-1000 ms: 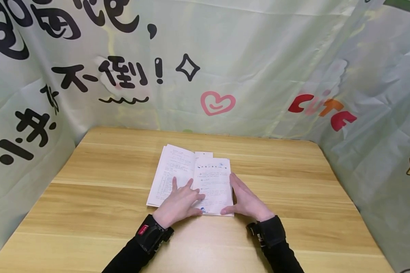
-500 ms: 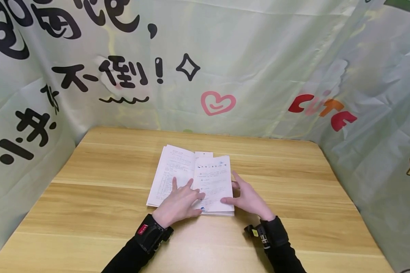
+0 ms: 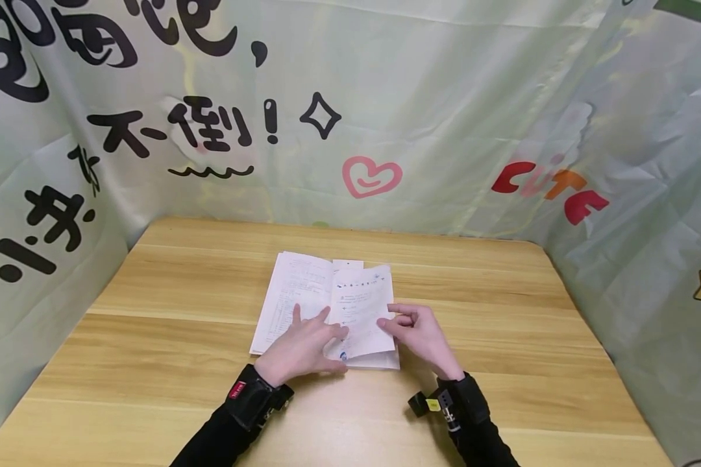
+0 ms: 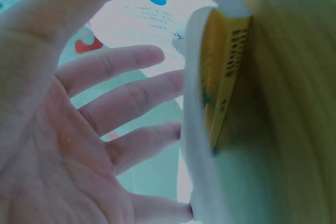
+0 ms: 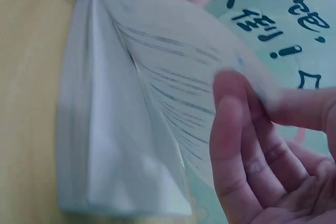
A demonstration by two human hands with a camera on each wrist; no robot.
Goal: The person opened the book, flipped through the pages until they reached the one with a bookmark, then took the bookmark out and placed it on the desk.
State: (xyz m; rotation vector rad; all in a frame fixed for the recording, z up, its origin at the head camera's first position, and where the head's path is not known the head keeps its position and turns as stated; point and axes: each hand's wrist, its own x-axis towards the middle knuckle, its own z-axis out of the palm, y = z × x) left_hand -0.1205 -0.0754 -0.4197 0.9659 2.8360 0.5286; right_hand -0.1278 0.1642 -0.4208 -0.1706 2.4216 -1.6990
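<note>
An open book (image 3: 304,279) with printed text lies on the table. My left hand (image 3: 300,344) rests with fingers spread across its lower middle; in the left wrist view those fingertips (image 4: 173,80) touch the paper, and a yellow spine (image 4: 231,77) shows below the pages. At the book's right side my right hand (image 3: 420,331) pinches the outer edge of a lifted page (image 3: 365,311) between thumb and fingers. The right wrist view shows this page (image 5: 168,61) curving up off the page stack (image 5: 121,129) beneath it.
A small white card or tab (image 3: 348,264) sticks out past the book's top edge. The wooden table (image 3: 473,279) extends around the book. Behind it and at both sides hangs a pale printed cloth (image 3: 444,117).
My right hand has gone from the book's right edge to pinching one page, which has risen and curled leftward off those below. The left hand has stayed nearly still.
</note>
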